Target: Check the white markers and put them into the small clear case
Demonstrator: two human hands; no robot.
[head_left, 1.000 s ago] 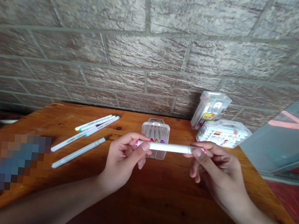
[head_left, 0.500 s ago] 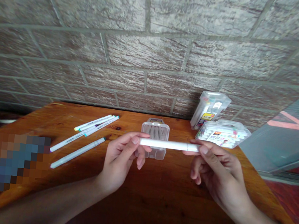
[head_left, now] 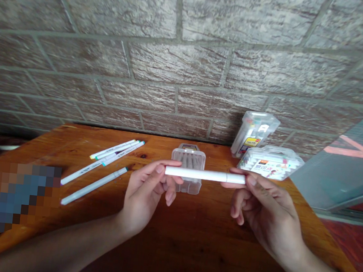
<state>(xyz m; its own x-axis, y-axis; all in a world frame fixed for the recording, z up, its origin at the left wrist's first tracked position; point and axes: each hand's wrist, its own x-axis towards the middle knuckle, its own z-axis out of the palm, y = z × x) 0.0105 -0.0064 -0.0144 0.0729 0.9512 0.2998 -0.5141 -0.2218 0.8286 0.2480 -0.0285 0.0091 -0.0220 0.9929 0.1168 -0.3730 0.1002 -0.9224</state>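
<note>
**A:** What's on the far left of the wooden table (head_left: 190,248)?

**B:** Loose markers (head_left: 117,149), white-barrelled with coloured tips, lying flat. A few sit bunched together nearer the brick wall (head_left: 175,67), and the others lie apart, closer to the person.

**A:** And the left hand (head_left: 145,192)?

**B:** It is raised above the table, with thumb and fingertips pinched on the left end of a white marker (head_left: 205,175).

**A:** How does that marker lie?

**B:** It is level and crosswise, held clear of the tabletop and spanning the gap between both hands. Both caps look to be on. I can't make out its colour.

**A:** What's behind it?

**B:** A small clear case (head_left: 188,158) with markers standing inside. The held marker crosses in front of it.

**A:** The right hand (head_left: 264,206)?

**B:** Thumb and forefinger are closed on the marker's right end, and the other fingers curl loosely beneath.

**A:** Further right?

**B:** A full marker box (head_left: 270,162) lies on its side near the table's corner. Behind it, an upright marker box (head_left: 255,132) leans against the wall.
</note>
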